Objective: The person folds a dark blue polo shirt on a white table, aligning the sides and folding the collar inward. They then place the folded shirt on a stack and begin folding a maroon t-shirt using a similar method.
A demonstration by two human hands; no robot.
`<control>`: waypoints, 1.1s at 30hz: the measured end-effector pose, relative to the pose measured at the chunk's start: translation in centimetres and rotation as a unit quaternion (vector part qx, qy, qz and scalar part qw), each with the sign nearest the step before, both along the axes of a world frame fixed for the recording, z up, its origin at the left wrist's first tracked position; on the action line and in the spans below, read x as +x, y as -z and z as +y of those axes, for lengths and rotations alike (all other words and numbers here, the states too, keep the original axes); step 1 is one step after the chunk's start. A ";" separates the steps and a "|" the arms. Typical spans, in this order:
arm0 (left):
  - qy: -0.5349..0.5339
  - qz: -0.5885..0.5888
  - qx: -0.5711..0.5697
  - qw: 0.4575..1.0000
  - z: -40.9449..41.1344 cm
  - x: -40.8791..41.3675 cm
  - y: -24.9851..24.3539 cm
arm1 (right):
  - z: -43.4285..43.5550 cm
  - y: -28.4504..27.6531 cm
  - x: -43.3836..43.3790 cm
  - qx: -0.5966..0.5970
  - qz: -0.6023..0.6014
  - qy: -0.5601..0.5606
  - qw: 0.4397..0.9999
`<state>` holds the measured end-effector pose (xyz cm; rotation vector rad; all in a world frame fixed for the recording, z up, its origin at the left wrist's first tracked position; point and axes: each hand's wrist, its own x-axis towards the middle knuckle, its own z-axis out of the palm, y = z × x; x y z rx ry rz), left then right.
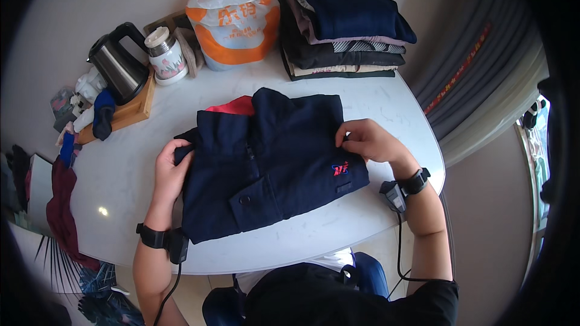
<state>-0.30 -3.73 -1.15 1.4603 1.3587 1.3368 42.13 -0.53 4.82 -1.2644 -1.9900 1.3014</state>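
Note:
Before me on the white table lies a folded navy jacket (290, 145), its collar edge turned away from me. A bit of red lining (233, 106) shows at its far left, and a red and blue embroidered emblem (340, 169) sits at the right. A buttoned pocket flap (252, 201) faces up near the front edge. My left hand (172, 167) pinches dark fabric at the jacket's left side between thumb and fingers. On the opposite side, my right hand (368, 140) grips the right edge, thumb and forefinger closed on the cloth.
A stack of folded clothes (344, 45) stands at the back right of the white table (122, 176), beside a white and orange plastic bag (235, 27). Further left are a floral thermos (166, 56) and a kettle (118, 63) on a wooden tray (122, 117). Maroon cloth (61, 199) hangs over the left edge.

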 end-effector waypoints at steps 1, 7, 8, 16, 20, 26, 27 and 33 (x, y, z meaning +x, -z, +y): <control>0.005 0.009 0.002 1.000 0.3 -0.1 0.6 | 0.0 0.3 -0.1 -0.014 -0.032 -0.014 0.999; 0.059 -0.021 -0.068 0.996 -0.6 -0.1 -2.1 | -0.6 0.0 -0.3 0.106 -0.093 0.012 0.990; 0.070 -0.031 -0.132 0.988 -0.5 -0.7 -2.6 | -0.7 0.1 -0.1 0.154 -0.103 0.010 0.983; 0.209 -0.043 -0.116 0.970 -1.3 -2.0 -3.1 | -0.2 0.9 -0.5 0.118 -0.035 0.036 0.992; 0.169 -0.029 -0.208 0.963 -0.9 -2.5 -2.8 | 0.2 1.2 -0.4 0.022 -0.030 0.060 0.997; 0.154 -0.005 -0.199 0.968 -1.0 -2.5 -3.1 | -0.1 0.8 -0.8 0.201 -0.074 0.105 0.971; 0.154 -0.014 -0.194 0.969 -1.0 -2.4 -3.1 | -0.6 0.0 -1.4 0.234 -0.054 0.089 0.967; 0.144 -0.027 -0.096 0.984 -0.4 -3.3 -1.4 | -5.1 -5.4 -11.3 0.313 -0.029 -0.243 0.918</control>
